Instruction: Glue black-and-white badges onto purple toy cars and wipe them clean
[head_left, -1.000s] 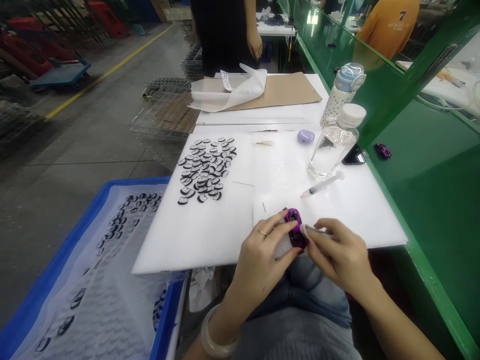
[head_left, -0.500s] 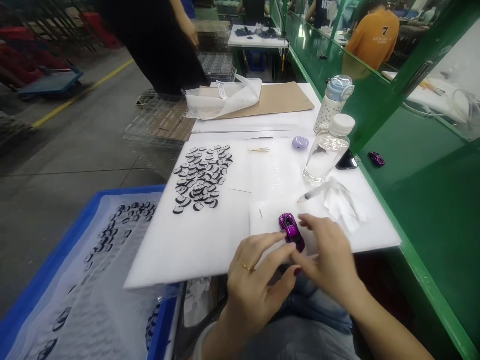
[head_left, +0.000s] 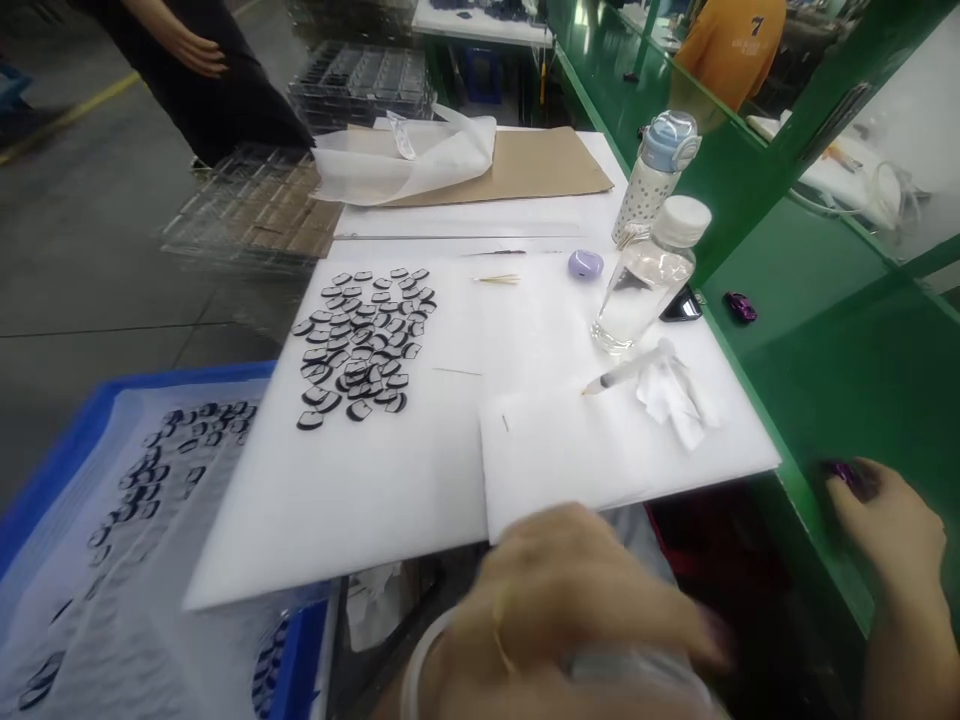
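Observation:
Out on the green conveyor surface at the right, my right hand [head_left: 892,520] is closed around a purple toy car [head_left: 851,478]; its fingers partly cover the car. My left hand [head_left: 570,610], with a ring, is over the near edge of the white foam-covered table [head_left: 420,480]. Motion smears its fingers, so whether it holds anything does not show. A pencil-like syringe or dropper [head_left: 619,375] lies by a crumpled white tissue [head_left: 675,395]. Many small black-edged pieces [head_left: 364,345] are spread on the table's left half.
A second purple toy car [head_left: 740,307] sits farther up the green surface. A clear bottle [head_left: 645,280], a dotted flask [head_left: 652,175] and a purple case [head_left: 585,264] stand at the back right. A blue bin [head_left: 120,385] with more pieces is at left. A person stands beyond.
My right hand has moved from the table to the green surface at the right with the purple car. My left hand has moved down and nearer. The view has shifted to the right.

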